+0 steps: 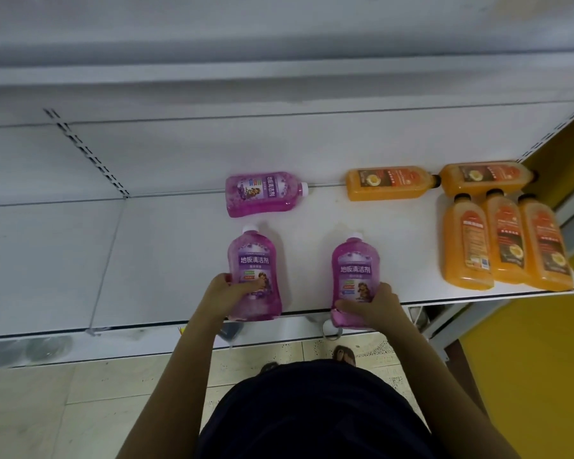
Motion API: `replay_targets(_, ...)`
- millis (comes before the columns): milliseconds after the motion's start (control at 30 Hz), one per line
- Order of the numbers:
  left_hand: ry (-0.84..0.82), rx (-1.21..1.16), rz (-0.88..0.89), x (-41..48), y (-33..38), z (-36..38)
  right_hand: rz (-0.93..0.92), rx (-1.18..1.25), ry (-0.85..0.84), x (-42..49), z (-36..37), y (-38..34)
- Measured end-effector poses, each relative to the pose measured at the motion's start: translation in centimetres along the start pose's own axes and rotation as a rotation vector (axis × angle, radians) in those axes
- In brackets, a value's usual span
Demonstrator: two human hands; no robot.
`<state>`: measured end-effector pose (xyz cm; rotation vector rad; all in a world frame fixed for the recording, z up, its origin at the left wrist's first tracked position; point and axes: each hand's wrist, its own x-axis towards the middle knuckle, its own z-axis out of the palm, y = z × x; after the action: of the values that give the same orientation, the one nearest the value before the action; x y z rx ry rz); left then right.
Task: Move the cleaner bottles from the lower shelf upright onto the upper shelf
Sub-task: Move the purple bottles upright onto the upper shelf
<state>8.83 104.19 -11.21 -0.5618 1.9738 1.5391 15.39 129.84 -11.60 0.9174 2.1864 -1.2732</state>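
Two purple cleaner bottles lie near the front edge of the white shelf (179, 260) in the head view, caps pointing toward the back panel (212, 154) and labels facing the camera. The left hand (227, 291) grips the left purple bottle (254, 260) low on its body, thumb across the label and fingers curled round its side. The right hand (376, 304) grips the right purple bottle (355, 263) the same way, and that bottle's base hangs past the shelf edge. Whether either bottle is lifted off the shelf I cannot tell.

Both are flattened flasks of translucent plastic with rounded shoulders, filled with pink-violet liquid. Each has a white screw cap and a purple label printed with white Chinese characters. A third purple bottle (262, 193) of the same kind lies on its side at the back, cap to the right, against the back panel.

To the right lie five orange bottles. Two (388, 183) are end to end along the back, and three (507, 240) are side by side at the front corner. They are squarer, black-capped and dark-labelled.

The shelf looks like smooth, matte white painted metal, and a slotted upright (87, 152) runs down the panel. Below are pale floor tiles (113, 392), with a yellow wall (544, 359) at right.
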Motion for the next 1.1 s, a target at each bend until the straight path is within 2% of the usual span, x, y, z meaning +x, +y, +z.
replay_targets(100,0.029,-0.023,0.055,-0.8,-1.0,-1.1,0.039,0.256,-0.004,-1.4,0.5,0.4)
replay_targets(200,0.044,-0.112,0.070,-1.7,-2.0,-2.6,-0.027,0.507,0.036,-3.2,1.7,1.0)
replay_targets(300,0.047,-0.187,0.119,-2.7,-3.0,-4.5,-0.092,0.648,0.038,-5.3,3.9,2.1)
replay_targets(567,0.065,-0.299,0.363,-6.6,-5.3,-9.2,-0.289,0.625,0.019,-9.4,6.3,3.9)
replay_targets(767,0.078,-0.346,0.489,-10.2,-6.9,-8.9,-0.382,0.616,0.012,-13.0,5.3,3.6)
replay_targets(1100,0.144,-0.466,0.735,-20.0,-7.4,-9.5,-0.654,0.588,-0.057,-21.8,3.3,2.6)
